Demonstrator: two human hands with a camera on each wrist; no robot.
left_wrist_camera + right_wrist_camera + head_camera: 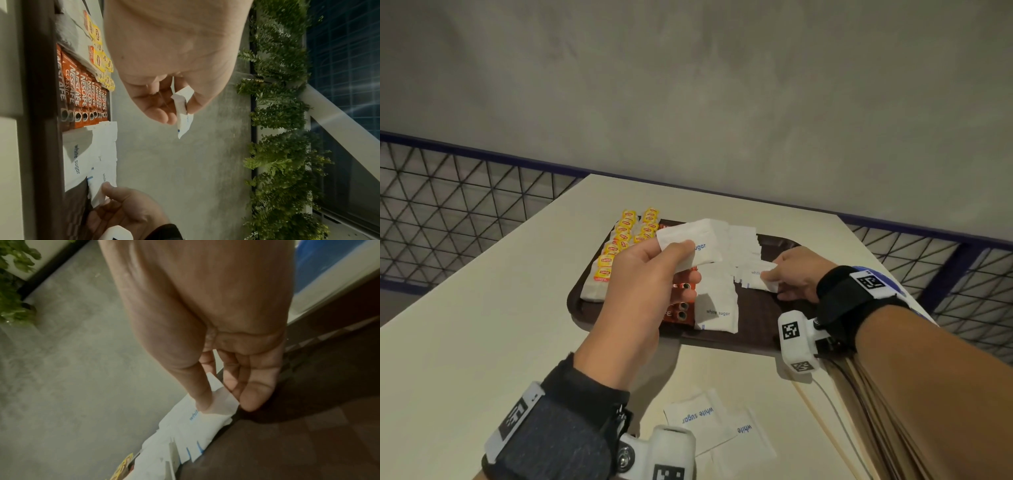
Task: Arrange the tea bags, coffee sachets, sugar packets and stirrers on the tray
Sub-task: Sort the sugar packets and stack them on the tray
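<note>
brown tray [756,337] on the tabletop [482,325] carries tea bags [619,240], coffee sachets [681,308], sugar packets [717,308]; left hand [643,291] pinches one packet [695,243] above, right hand [799,274] pinches another [756,277] lying on the tray.

Matt white paper sugar packets [717,310], smooth brown plastic tray [756,337]

We see our right hand [222,353] pinching the corner of a white sugar packet [197,423] between thumb and fingers; more packets [164,457] fan out below the fingertips, on the dark tray [287,443]
</note>
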